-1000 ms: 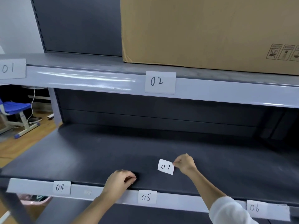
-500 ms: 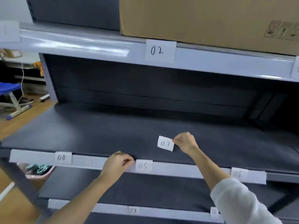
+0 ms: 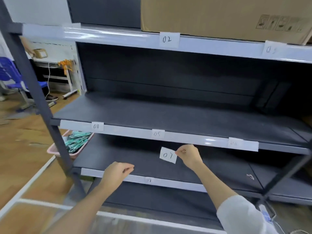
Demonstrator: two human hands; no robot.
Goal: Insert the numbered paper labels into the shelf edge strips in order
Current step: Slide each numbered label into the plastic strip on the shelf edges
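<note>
My right hand (image 3: 189, 156) pinches a white paper label marked 07 (image 3: 168, 155) by its right edge, holding it in front of the lower shelf, below the middle edge strip (image 3: 190, 137). My left hand (image 3: 118, 172) hovers with fingers curled and nothing in it, just over the lower edge strip (image 3: 168, 182). Labels 04 (image 3: 97, 126), 05 (image 3: 157, 133) and 06 (image 3: 235, 143) sit in the middle strip. Label 02 (image 3: 169, 39) and a blurred label (image 3: 271, 48) are in the top strip (image 3: 118, 37). A small faint tag (image 3: 148, 179) sits in the lower strip.
A large cardboard box (image 3: 219, 16) stands on the top shelf. A pink tray (image 3: 72, 146) of green items sits at the shelf's left end behind a dark upright post (image 3: 33, 88). A blue chair (image 3: 10, 76) and wooden floor lie to the left.
The view has tilted down and both hands have dropped from the middle shelf level to the lower shelf. The 07 label stays pinched in my right hand; my left hand left the middle strip.
</note>
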